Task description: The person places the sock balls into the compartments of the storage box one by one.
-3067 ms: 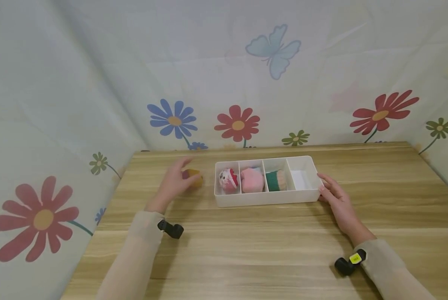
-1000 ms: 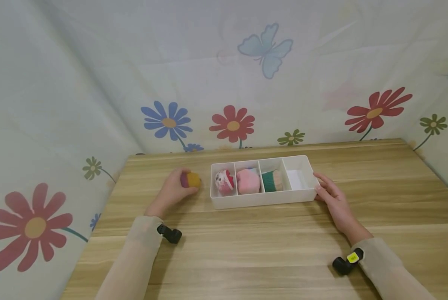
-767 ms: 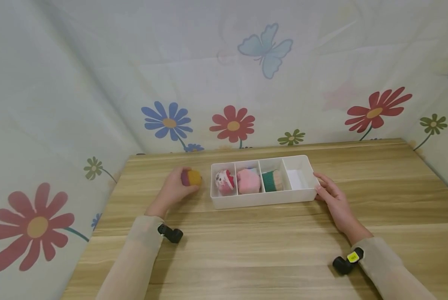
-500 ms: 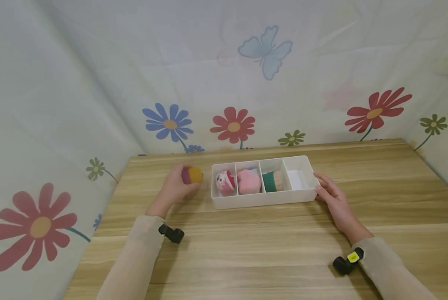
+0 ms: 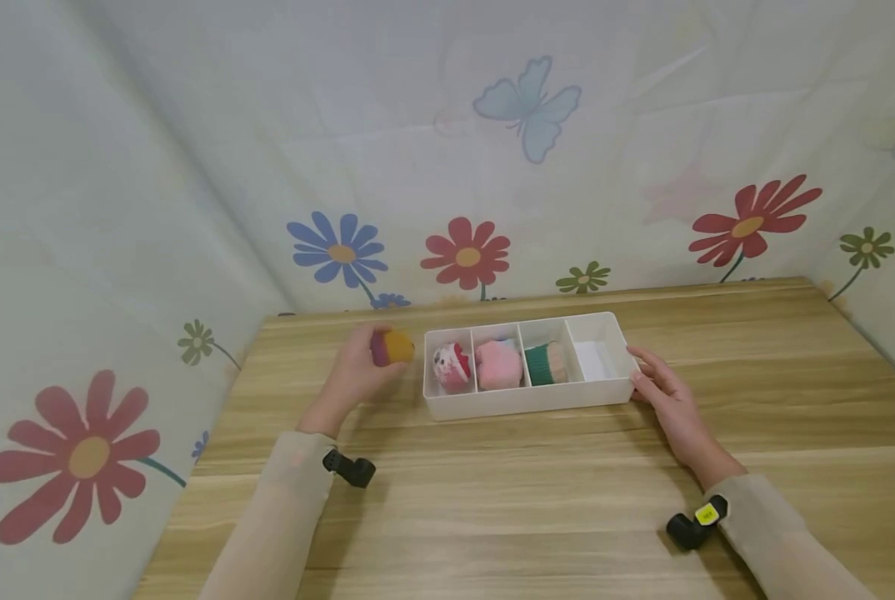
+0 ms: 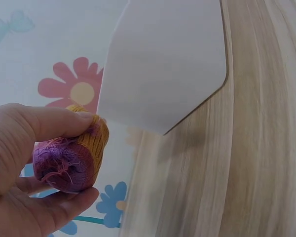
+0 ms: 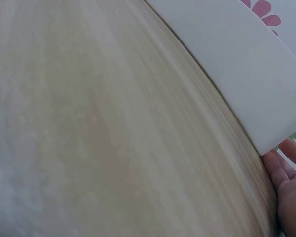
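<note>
In the head view my left hand holds a rolled-up sock, mustard yellow with a purple end. The left wrist view shows thumb and fingers pinching the rolled sock, loose threads at its purple end. It is just left of a white divided box. My right hand holds the box's right end, thumb by the near corner. The box's compartments contain a red-and-white patterned roll, a pink roll and a green-and-beige roll; the rightmost shows its bare floor.
The wood-grain table extends in front of the box and to both sides. Behind it hangs a flower-printed cloth, which also covers the left side. A small black camera sits on the left wrist, another camera on the right.
My left hand has gripped the yellow-and-purple rolled sock and shifted slightly right and away from me, toward the box's left end. The right hand stays at the box's right end.
</note>
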